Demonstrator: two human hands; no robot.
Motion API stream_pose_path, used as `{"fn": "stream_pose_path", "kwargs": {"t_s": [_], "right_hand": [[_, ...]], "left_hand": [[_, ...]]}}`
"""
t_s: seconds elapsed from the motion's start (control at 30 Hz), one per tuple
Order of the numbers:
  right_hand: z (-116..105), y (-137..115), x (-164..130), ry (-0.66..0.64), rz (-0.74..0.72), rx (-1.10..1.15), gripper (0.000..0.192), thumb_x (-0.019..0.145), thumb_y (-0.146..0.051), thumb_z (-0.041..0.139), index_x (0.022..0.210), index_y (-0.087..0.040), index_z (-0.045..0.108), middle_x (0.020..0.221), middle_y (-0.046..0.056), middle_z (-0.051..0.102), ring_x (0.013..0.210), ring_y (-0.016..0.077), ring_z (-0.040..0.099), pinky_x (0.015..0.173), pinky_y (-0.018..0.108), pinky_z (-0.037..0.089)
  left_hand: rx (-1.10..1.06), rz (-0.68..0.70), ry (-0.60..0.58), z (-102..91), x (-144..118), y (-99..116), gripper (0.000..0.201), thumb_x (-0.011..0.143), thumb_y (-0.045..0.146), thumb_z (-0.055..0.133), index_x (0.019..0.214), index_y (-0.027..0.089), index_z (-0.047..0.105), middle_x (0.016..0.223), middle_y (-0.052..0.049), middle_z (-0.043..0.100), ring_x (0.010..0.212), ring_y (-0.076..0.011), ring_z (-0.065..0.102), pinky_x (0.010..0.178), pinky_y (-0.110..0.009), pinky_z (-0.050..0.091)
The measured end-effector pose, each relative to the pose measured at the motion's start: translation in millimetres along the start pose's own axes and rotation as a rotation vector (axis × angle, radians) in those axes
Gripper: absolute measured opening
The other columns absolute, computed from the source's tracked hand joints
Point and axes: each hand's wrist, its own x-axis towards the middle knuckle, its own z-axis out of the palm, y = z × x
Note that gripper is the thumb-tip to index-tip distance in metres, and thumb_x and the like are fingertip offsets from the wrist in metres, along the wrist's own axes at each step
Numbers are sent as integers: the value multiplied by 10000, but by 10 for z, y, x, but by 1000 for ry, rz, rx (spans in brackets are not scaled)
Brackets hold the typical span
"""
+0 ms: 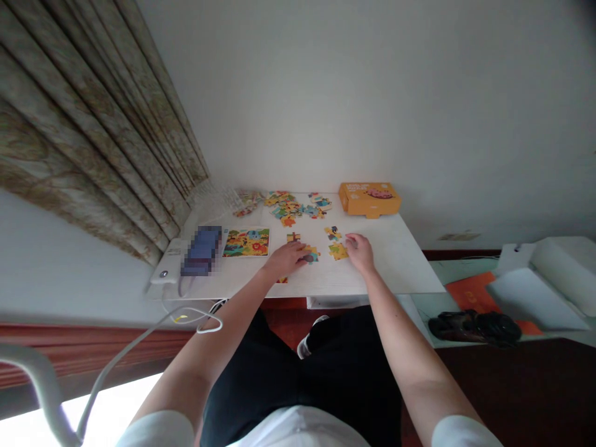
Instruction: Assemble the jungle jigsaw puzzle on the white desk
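My left hand lies flat over several puzzle pieces on the white table, fingers stretched out and partly covering them. A joined piece cluster shows at its fingertips, and a brown-and-yellow piece lies just beyond. Part of a red-and-yellow piece peeks out below the wrist. My right hand rests at the right edge of a yellow puzzle piece, its fingers slightly bent and apart. Above that piece lies a dark-and-yellow piece. Whether the right fingertips touch the yellow piece is too small to tell.
Loose puzzle pieces are heaped at the back. An orange puzzle box stands back right. A picture card lies left, beside a blurred blue item and crumpled clear plastic. A white cable hangs at the left.
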Motion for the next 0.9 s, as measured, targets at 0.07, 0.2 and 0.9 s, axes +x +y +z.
{"fn": "stream_pose_path", "kwargs": {"t_s": [0.07,0.2,0.9], "right_hand": [[6,11,-6,16,-2,0,285,867,-362,540,981,-205,749,1059,141,778,1004,296,682,994,485,515],[9,-1,-11,24,-10,-9,276,850,-348,549,962,-196,750,1018,141,777,959,292,679,965,477,521],[-40,-2,-22,-15,95,169,367,777,-492,636,989,-213,743,1036,118,768,935,283,678,921,456,527]], "left_hand": [[14,-18,9,-6,-11,-95,362,1017,320,608,1369,282,683,1448,-68,663,1385,-246,586,1206,-429,450],[-5,-53,50,-31,-80,-260,358,1000,318,643,1350,273,701,1440,-74,669,1376,-252,593,1199,-421,460],[-225,-169,295,-189,-961,-44,492,851,185,673,1327,226,554,1361,-127,618,1307,-304,594,1146,-510,499]]}}
